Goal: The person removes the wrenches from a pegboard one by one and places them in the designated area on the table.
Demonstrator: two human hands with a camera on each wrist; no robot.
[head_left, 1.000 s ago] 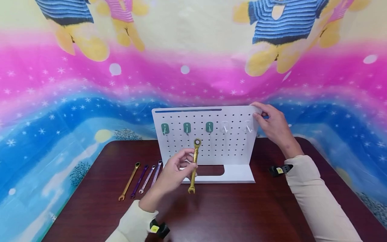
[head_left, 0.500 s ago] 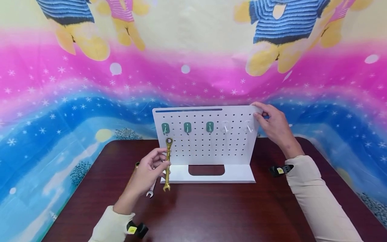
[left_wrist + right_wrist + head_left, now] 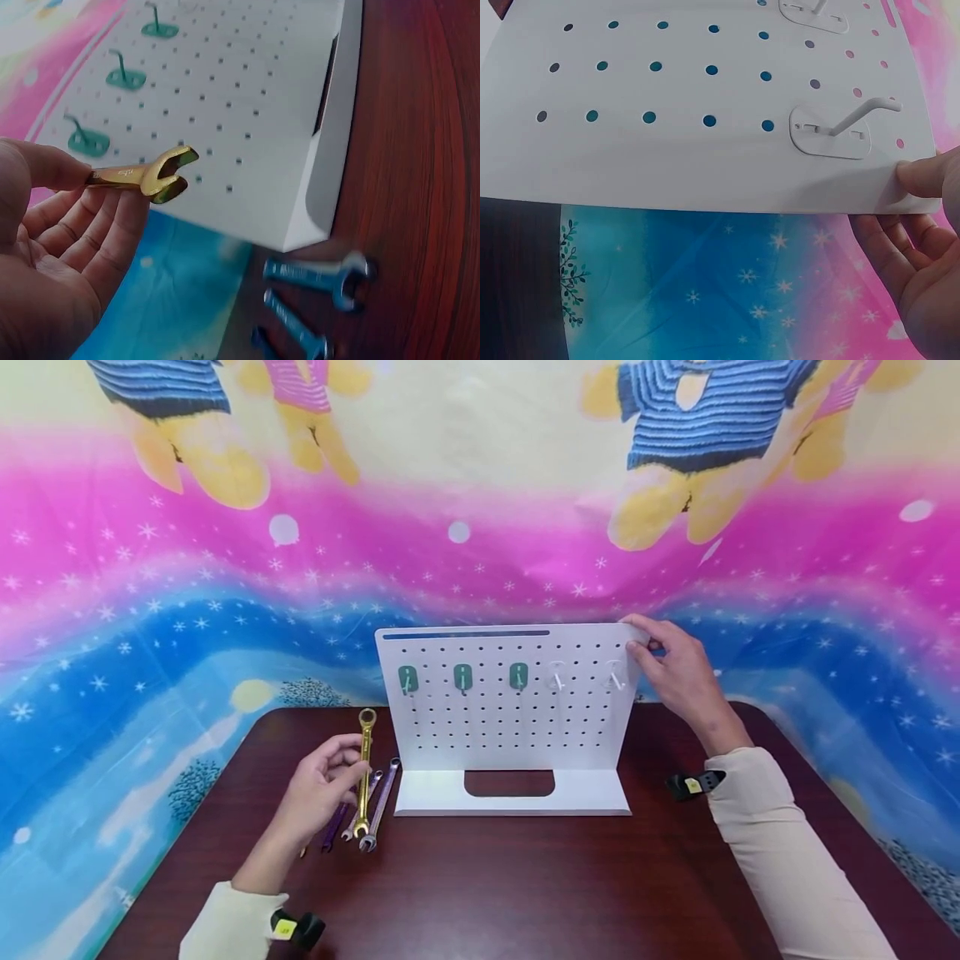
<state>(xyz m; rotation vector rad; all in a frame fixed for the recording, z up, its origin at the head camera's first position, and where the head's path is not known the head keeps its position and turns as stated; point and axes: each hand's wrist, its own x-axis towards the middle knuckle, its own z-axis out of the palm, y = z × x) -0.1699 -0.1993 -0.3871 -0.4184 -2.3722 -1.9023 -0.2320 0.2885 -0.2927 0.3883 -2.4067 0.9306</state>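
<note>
A gold combination wrench (image 3: 365, 768) is pinched upright between the thumb and fingers of my left hand (image 3: 318, 789), its ring end up. In the left wrist view the open jaw of the wrench (image 3: 161, 178) points away from the palm. Below it on the table lie several more wrenches, among them a silvery one (image 3: 384, 802) and a purple one (image 3: 334, 828), partly hidden by the hand. My right hand (image 3: 678, 677) grips the upper right corner of the white pegboard (image 3: 510, 718), thumb on the front and fingers behind, as the right wrist view confirms.
Three green hooks (image 3: 462, 677) and two white hooks (image 3: 557, 677) are fixed in a row across the pegboard. Its white base (image 3: 585, 793) stands on the dark red-brown table (image 3: 525, 885). A patterned cloth (image 3: 480, 552) hangs behind.
My left hand has carried the gold wrench leftward, from in front of the pegboard to over the wrenches at its left. The right hand keeps its hold on the board.
</note>
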